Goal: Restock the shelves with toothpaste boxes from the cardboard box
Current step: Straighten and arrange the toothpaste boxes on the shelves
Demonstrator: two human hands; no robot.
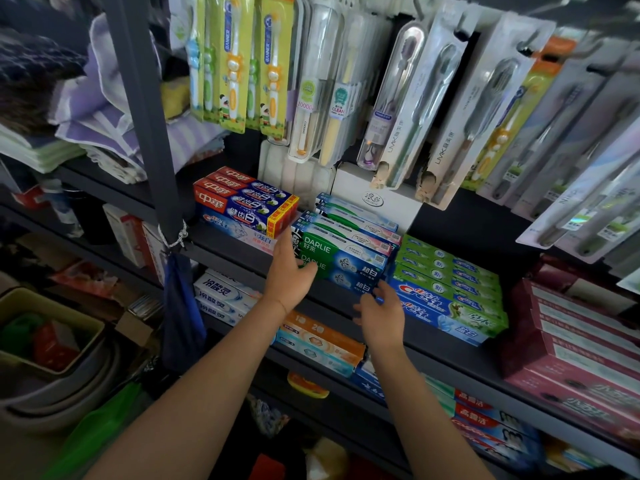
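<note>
L hand (pixel 289 271) lay open, fingers straight against the left end of the DARLIE boxes (pixel 341 259) on the shelf (pixel 332 296); R hand (pixel 381 311) open too, holding nothing, just below their right end. Stack looked placed, being squared up. Cardboard box not in view, so remaining stock unknown. Neighbours read Crest (pixel 450 299).

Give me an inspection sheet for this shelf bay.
Surface: dark shelf, edge bare below the hands.
Job's things: Darlie boxes stacked between red boxes and Crest boxes; cardboard box not seen.
Clutter: folded towels at left.
Hands: left hand open against the Darlie stack's end; right hand open, holding nothing.
Cables: white cord knotted on post.
Surroundings: toothbrush packs hanging above.
</note>
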